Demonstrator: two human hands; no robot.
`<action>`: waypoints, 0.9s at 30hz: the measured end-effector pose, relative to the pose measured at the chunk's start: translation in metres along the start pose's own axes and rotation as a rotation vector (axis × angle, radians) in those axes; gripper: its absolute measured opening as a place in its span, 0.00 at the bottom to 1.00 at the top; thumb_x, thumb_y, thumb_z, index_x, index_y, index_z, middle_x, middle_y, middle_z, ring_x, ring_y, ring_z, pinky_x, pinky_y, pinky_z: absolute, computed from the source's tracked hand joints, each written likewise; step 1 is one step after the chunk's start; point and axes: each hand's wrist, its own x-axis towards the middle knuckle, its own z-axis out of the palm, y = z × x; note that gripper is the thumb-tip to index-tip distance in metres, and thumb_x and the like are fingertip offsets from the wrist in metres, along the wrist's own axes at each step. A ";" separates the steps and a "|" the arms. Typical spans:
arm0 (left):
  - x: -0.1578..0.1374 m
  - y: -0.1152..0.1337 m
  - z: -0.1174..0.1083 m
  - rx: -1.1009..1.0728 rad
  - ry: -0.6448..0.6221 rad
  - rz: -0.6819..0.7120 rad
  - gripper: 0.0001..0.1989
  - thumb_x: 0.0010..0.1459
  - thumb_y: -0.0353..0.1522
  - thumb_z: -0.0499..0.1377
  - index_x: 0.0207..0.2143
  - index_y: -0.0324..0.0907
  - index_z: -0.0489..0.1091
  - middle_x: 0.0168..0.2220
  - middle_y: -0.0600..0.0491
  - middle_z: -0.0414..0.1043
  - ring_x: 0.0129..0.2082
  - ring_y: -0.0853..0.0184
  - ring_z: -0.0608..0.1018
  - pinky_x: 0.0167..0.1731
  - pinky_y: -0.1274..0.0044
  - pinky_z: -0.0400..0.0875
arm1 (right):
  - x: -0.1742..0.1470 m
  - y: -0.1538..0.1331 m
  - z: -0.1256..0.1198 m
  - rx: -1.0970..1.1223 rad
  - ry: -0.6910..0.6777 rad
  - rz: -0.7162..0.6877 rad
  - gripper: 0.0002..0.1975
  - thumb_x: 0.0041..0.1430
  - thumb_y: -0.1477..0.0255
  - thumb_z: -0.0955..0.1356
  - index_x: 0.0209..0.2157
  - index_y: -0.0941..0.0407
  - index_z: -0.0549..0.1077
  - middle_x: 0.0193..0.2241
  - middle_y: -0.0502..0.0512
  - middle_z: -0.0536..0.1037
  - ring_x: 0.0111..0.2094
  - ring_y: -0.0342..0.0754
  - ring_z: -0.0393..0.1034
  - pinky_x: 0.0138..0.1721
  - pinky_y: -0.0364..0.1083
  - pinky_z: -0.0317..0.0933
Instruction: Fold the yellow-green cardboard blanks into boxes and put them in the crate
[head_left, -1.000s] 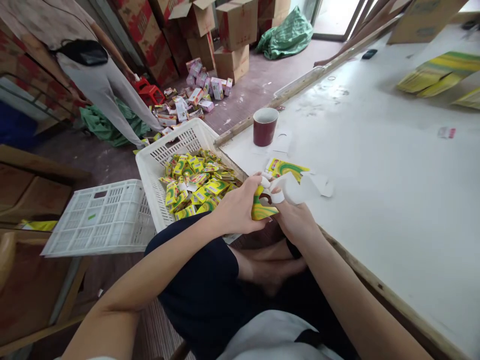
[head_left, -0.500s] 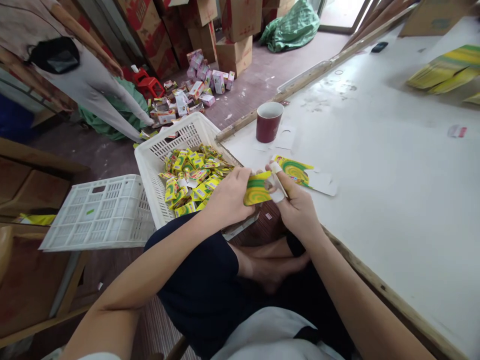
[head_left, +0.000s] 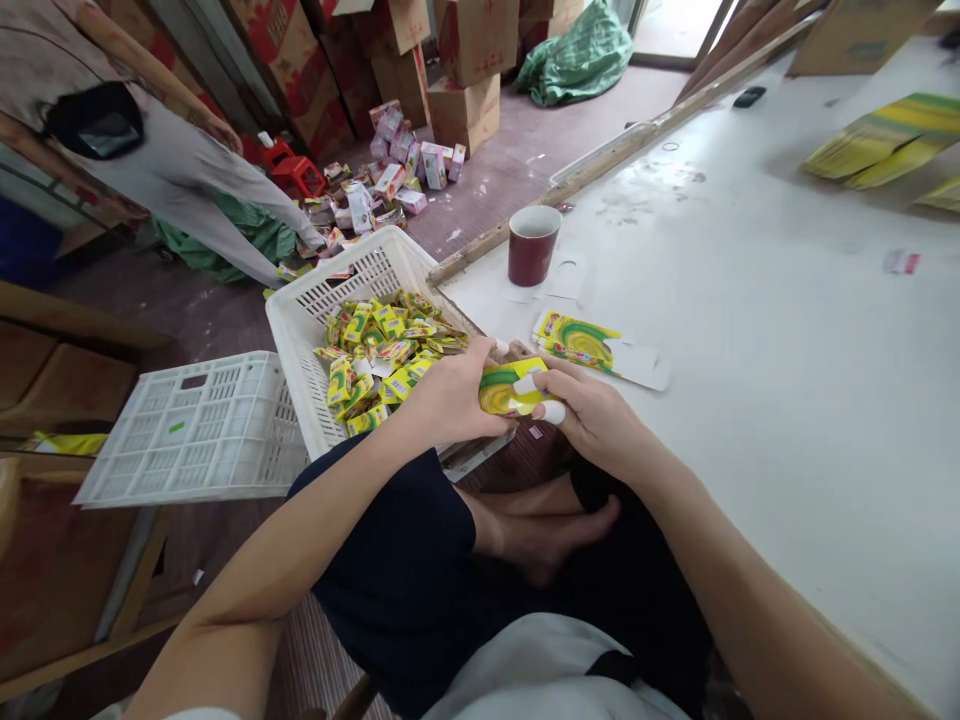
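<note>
At the near edge of a white work table, above my lap, I hold a small yellow-and-green carton between both hands. My left hand is closed around the carton's left end, fingers wrapped over it; my right hand grips the right end, thumb and taped fingertips pinched on the cardboard. The carton sits roughly level, just off the table's wooden rim and beside the corner of a white plastic crate.

That crate, to my left, is heaped with small yellow-green boxes of the same print. A second white crate lies upside down beside it, further left. On the table just beyond my hands lies a flat unfolded carton blank with the same swirl design, and behind it stands a dark red mug. Stacks of flat yellow-green sheets rest at the far right of the table.

Across the room another person stands near a red stool, with pink-and-white boxes scattered on the floor and brown cardboard cartons piled behind.
</note>
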 end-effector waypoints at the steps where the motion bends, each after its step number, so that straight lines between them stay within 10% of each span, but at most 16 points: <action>1: 0.000 0.000 0.000 -0.001 -0.013 0.013 0.34 0.41 0.38 0.68 0.50 0.43 0.58 0.44 0.48 0.78 0.44 0.54 0.80 0.40 0.68 0.73 | -0.002 0.000 0.000 0.000 -0.001 0.018 0.12 0.67 0.61 0.61 0.38 0.53 0.70 0.48 0.62 0.75 0.50 0.56 0.72 0.45 0.51 0.69; 10: -0.003 -0.002 0.009 0.045 -0.026 0.033 0.35 0.44 0.37 0.65 0.54 0.41 0.56 0.43 0.46 0.78 0.42 0.51 0.81 0.38 0.67 0.72 | -0.009 0.000 0.041 0.126 0.156 0.153 0.16 0.65 0.58 0.62 0.47 0.54 0.67 0.49 0.64 0.72 0.51 0.57 0.69 0.51 0.57 0.65; 18: 0.002 -0.007 -0.003 0.310 0.020 -0.104 0.36 0.47 0.33 0.67 0.56 0.35 0.57 0.47 0.38 0.72 0.49 0.46 0.75 0.47 0.62 0.69 | 0.001 0.037 -0.003 0.086 0.150 0.426 0.35 0.52 0.56 0.72 0.57 0.54 0.60 0.51 0.64 0.72 0.41 0.55 0.74 0.40 0.53 0.70; 22: 0.001 -0.022 -0.012 0.467 0.182 -0.249 0.47 0.39 0.35 0.74 0.58 0.34 0.55 0.55 0.32 0.65 0.57 0.40 0.67 0.56 0.57 0.60 | 0.007 0.074 -0.025 -0.405 0.146 0.687 0.17 0.54 0.71 0.70 0.46 0.57 0.71 0.40 0.64 0.77 0.40 0.60 0.74 0.41 0.57 0.66; 27: 0.000 -0.022 -0.004 0.445 -0.027 -0.067 0.42 0.48 0.43 0.69 0.59 0.34 0.56 0.53 0.35 0.69 0.55 0.46 0.70 0.54 0.60 0.62 | 0.002 0.085 -0.014 -0.529 0.078 0.696 0.07 0.49 0.76 0.70 0.33 0.57 0.74 0.32 0.62 0.75 0.34 0.58 0.72 0.39 0.55 0.64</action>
